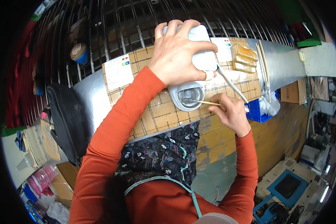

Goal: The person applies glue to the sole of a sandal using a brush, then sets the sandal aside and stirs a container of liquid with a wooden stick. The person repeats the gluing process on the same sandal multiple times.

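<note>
My left hand (177, 56) is wrapped over a white plastic device (205, 56) with rounded corners, its thumb and fingers spread across the body. The near end of the device has a round cup (190, 98) with a shiny silver inside, facing up at me. Between thumb and fingertips my right hand (232, 111) pinches a thin wooden stick (209, 102). The stick's tip is inside the silver cup, and what is on the tip is too small to make out. A white cord (230, 83) runs beside the device. My left palm hides part of the body.
Under the device, brown printed cardboard (149, 121) covers the metal bench. Yellowish blocks (244, 59) and thin sticks (264, 69) lie to the right. A blue bin (254, 112) holds clear plastic. At left stands a black bag (67, 119). Beyond are metal rods (138, 35).
</note>
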